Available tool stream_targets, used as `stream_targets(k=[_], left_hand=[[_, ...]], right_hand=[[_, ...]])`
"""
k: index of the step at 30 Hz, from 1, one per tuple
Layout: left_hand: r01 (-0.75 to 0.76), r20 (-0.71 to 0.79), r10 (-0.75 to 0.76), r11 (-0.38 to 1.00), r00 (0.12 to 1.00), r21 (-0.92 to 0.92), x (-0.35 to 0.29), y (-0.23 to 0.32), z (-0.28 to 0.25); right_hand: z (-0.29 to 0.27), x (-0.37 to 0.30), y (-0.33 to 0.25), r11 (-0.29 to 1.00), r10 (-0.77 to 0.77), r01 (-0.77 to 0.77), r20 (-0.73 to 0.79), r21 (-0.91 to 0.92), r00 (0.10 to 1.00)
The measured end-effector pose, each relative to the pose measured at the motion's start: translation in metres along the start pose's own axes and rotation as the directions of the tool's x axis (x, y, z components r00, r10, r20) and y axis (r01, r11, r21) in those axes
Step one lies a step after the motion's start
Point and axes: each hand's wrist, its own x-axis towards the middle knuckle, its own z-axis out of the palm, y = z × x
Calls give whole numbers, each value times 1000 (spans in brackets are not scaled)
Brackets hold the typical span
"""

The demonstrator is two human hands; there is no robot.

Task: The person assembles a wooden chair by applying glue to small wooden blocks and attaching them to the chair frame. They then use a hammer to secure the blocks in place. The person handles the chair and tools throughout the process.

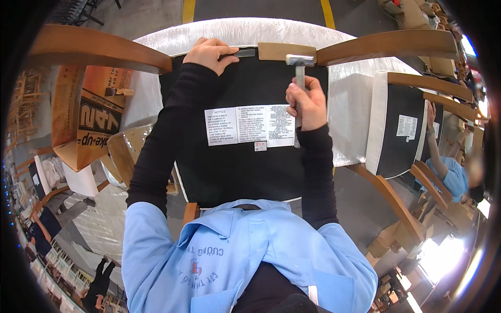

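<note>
An upturned chair lies in front of me, its black underside cloth (209, 172) facing up and white printed labels (222, 127) on it. My left hand (206, 53) is at the far left edge of this cloth. Its thumb and fingers pinch a short, flat grey strip (244, 53) lying along that edge; the strip's exact kind is unclear. My right hand (308, 104) is closed around the handle of a hammer (300, 60). The metal head is above a tan block or strip (274, 51) at the far edge; whether they touch I cannot tell.
Curved brown chair legs (104, 47) reach out left and right (386, 46). A printed cardboard box (96, 115) stands at left. Another upturned chair (399, 122) is at right, with a co-worker in a light blue shirt (451, 175) beside it. Shiny plastic wrap (250, 28) covers the chair's far side.
</note>
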Motion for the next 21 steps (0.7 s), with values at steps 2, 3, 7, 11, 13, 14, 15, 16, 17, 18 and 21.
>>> stream_targets(k=[2, 3, 7, 11, 13, 14, 15, 16, 17, 18, 21], left_hand=[[29, 48, -29, 1000, 998, -9, 9, -8, 17], [34, 52, -34, 999, 998, 4, 16, -10, 23], [25, 65, -28, 999, 998, 43, 28, -14, 36], [56, 98, -63, 996, 993, 67, 33, -16, 38], [64, 104, -71, 995, 992, 77, 34, -16, 38], [69, 107, -78, 994, 991, 83, 33, -17, 39], [62, 98, -69, 995, 993, 73, 32, -18, 40], [56, 88, -61, 996, 994, 64, 31, -19, 42], [46, 76, -50, 997, 996, 55, 31, -19, 42], [49, 82, -53, 998, 995, 47, 31, -19, 41], [55, 84, -58, 998, 995, 38, 33, -18, 41]], right_hand=[[1, 1, -16, 986, -104, 82, 146, 146, 984], [9, 2, -24, 972, -178, 154, 128, 178, 976], [7, 6, -23, 979, -205, 200, 158, 48, 966], [-10, 14, -6, 975, 109, -109, -9, -194, 994], [-3, 12, 0, 979, -21, 20, -2, -204, 1000], [0, 12, 1, 975, -84, 83, 4, -208, 996], [2, 12, -1, 964, -150, 160, 63, -212, 987], [5, 13, 1, 964, -172, 181, 62, -194, 983], [9, 15, 4, 963, -199, 206, 60, -176, 978], [11, 18, 7, 960, -225, 231, 57, -157, 973], [-5, 28, 18, 979, -21, 45, 118, -198, 993]])
